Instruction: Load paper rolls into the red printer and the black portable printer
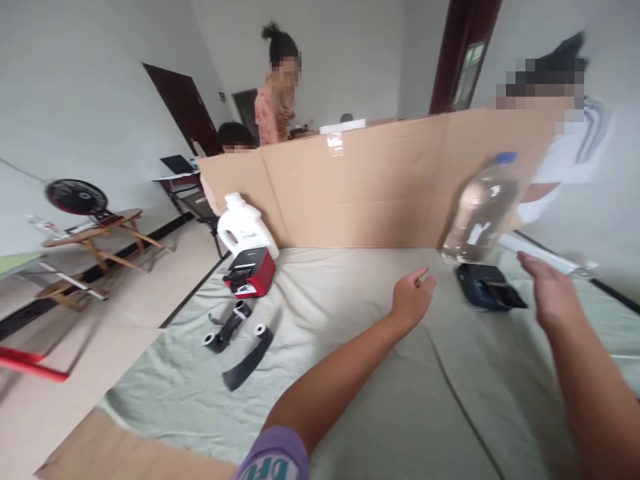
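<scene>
My left hand (414,293) reaches over the cloth-covered table (345,287), its fingers apart and nothing in it. To its right sits a dark blue device (483,287) with a black flap, untouched. My right hand (553,290) is just beyond that device's right side, fingers extended and holding nothing. Behind the device stands a large clear bottle (480,213) with a blue cap. At the left are a red and black device (253,270) and a white jug (245,227). Black ribbon rolls (227,330) and a loose black strip (249,360) lie in front of them.
A cardboard panel (355,187) stands along the table's back edge. Several people are beyond it, one in a pink top (267,113), another in white (575,147) at the right. A fan (77,197) rests on a wooden bench (95,230) at the left.
</scene>
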Action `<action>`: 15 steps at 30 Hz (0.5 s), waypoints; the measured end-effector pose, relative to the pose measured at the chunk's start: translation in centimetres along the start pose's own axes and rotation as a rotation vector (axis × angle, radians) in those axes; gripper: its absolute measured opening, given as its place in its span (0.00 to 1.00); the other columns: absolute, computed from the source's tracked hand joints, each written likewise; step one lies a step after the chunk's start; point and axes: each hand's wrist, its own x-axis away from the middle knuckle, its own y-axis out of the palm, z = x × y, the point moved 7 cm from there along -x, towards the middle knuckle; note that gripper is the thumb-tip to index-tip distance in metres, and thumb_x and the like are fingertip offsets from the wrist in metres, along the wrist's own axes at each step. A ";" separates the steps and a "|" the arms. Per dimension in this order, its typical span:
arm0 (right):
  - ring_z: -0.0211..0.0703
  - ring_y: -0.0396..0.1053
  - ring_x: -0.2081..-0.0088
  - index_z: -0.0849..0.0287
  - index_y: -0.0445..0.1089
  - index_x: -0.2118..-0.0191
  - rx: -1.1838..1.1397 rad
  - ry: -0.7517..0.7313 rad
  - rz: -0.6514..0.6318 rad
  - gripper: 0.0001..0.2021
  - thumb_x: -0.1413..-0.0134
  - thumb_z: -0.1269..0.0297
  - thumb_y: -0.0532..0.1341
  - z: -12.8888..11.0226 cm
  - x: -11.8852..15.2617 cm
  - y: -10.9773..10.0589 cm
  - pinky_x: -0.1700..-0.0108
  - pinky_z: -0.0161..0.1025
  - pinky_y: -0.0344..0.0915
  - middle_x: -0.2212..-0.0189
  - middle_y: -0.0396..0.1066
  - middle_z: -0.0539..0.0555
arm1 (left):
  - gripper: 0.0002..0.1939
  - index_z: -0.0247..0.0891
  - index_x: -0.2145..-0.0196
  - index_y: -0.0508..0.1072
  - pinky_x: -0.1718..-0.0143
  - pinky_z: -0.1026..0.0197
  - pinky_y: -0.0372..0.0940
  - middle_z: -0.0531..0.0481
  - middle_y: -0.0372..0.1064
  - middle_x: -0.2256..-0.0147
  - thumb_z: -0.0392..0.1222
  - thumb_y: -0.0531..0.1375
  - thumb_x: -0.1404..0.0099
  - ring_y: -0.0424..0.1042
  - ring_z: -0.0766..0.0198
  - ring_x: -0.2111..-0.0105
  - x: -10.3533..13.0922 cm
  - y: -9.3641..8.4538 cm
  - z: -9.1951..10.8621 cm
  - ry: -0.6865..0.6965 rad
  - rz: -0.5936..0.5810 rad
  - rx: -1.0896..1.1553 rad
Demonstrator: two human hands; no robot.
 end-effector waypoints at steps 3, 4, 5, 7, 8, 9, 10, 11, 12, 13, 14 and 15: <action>0.53 0.61 0.35 0.46 0.75 0.45 0.000 -0.170 -0.053 0.21 0.41 0.51 0.57 -4.5 3.8 3.8 0.33 0.49 0.51 0.42 0.70 0.63 | 0.22 0.36 0.45 0.76 0.72 0.63 0.61 0.54 0.66 0.79 0.45 0.58 0.35 0.63 0.66 0.77 3.5 -13.3 1.0 0.089 0.126 -0.014; 0.55 0.62 0.36 0.46 0.75 0.45 0.022 -0.205 -0.135 0.21 0.42 0.50 0.58 -5.6 5.5 6.3 0.34 0.51 0.52 0.43 0.71 0.62 | 0.21 0.37 0.47 0.77 0.73 0.64 0.60 0.55 0.64 0.79 0.43 0.58 0.35 0.61 0.67 0.78 4.4 -18.5 1.0 0.101 0.206 -0.041; 0.57 0.64 0.37 0.46 0.75 0.45 0.049 -0.239 -0.235 0.21 0.42 0.50 0.58 -6.4 7.3 9.2 0.34 0.53 0.54 0.44 0.72 0.61 | 0.19 0.38 0.50 0.78 0.72 0.64 0.60 0.55 0.65 0.77 0.42 0.58 0.36 0.62 0.67 0.77 5.3 -23.9 0.9 0.118 0.310 -0.079; 0.61 0.66 0.39 0.50 0.74 0.45 0.092 -0.317 -0.455 0.24 0.44 0.49 0.58 -7.6 11.7 16.0 0.34 0.58 0.56 0.45 0.73 0.60 | 0.16 0.37 0.54 0.78 0.67 0.64 0.64 0.52 0.70 0.70 0.39 0.57 0.37 0.66 0.65 0.72 6.9 -34.5 0.1 0.142 0.543 -0.142; 0.61 0.67 0.40 0.52 0.74 0.45 0.088 -0.334 -0.539 0.24 0.44 0.50 0.58 -7.9 13.9 19.5 0.35 0.60 0.57 0.45 0.73 0.59 | 0.15 0.37 0.54 0.77 0.64 0.63 0.65 0.50 0.71 0.67 0.38 0.56 0.37 0.69 0.64 0.69 7.5 -39.4 -0.8 0.113 0.669 -0.149; 0.60 0.67 0.40 0.52 0.74 0.45 0.070 -0.348 -0.610 0.23 0.44 0.51 0.58 -8.4 16.1 23.0 0.35 0.60 0.58 0.44 0.72 0.58 | 0.16 0.37 0.53 0.75 0.61 0.62 0.66 0.49 0.71 0.63 0.37 0.54 0.36 0.70 0.63 0.65 8.2 -43.6 -1.9 0.073 0.798 -0.159; 0.58 0.66 0.39 0.53 0.73 0.44 0.046 -0.355 -0.694 0.23 0.43 0.53 0.58 -8.9 18.3 26.6 0.34 0.59 0.57 0.42 0.71 0.57 | 0.16 0.37 0.52 0.73 0.56 0.61 0.66 0.47 0.71 0.58 0.35 0.54 0.37 0.71 0.62 0.60 8.8 -47.1 -3.2 0.011 0.916 -0.173; 0.57 0.64 0.37 0.54 0.72 0.43 0.008 -0.350 -0.792 0.23 0.43 0.55 0.59 -9.6 20.4 30.2 0.34 0.57 0.57 0.40 0.69 0.57 | 0.17 0.37 0.51 0.71 0.51 0.59 0.65 0.45 0.71 0.54 0.35 0.54 0.37 0.71 0.60 0.56 9.1 -49.7 -4.6 -0.072 0.975 -0.173; 0.55 0.64 0.37 0.55 0.70 0.41 -0.048 -0.329 -0.878 0.24 0.43 0.57 0.59 -10.4 22.4 33.8 0.33 0.54 0.57 0.39 0.67 0.58 | 0.17 0.36 0.51 0.70 0.48 0.58 0.64 0.43 0.70 0.52 0.35 0.55 0.37 0.71 0.58 0.52 9.0 -51.4 -5.7 -0.120 0.992 -0.163; 0.53 0.63 0.36 0.56 0.68 0.40 -0.109 -0.297 -0.952 0.25 0.43 0.59 0.59 -11.4 24.2 37.1 0.33 0.52 0.56 0.37 0.65 0.58 | 0.16 0.36 0.51 0.70 0.45 0.56 0.63 0.42 0.70 0.50 0.35 0.55 0.37 0.70 0.56 0.49 8.8 -52.5 -6.8 -0.164 0.989 -0.153; 0.53 0.62 0.35 0.56 0.66 0.38 -0.155 -0.249 -1.002 0.27 0.44 0.61 0.60 -12.4 25.6 40.2 0.33 0.51 0.57 0.35 0.63 0.59 | 0.16 0.36 0.52 0.70 0.44 0.55 0.62 0.40 0.70 0.50 0.35 0.56 0.38 0.70 0.54 0.48 8.5 -53.0 -7.7 -0.193 0.966 -0.141; 0.53 0.61 0.34 0.56 0.64 0.36 -0.181 -0.208 -1.039 0.29 0.45 0.63 0.61 -13.4 26.8 43.1 0.33 0.51 0.56 0.34 0.61 0.58 | 0.16 0.35 0.52 0.70 0.44 0.54 0.62 0.40 0.71 0.50 0.35 0.57 0.39 0.70 0.53 0.48 8.0 -53.1 -8.6 -0.207 0.940 -0.131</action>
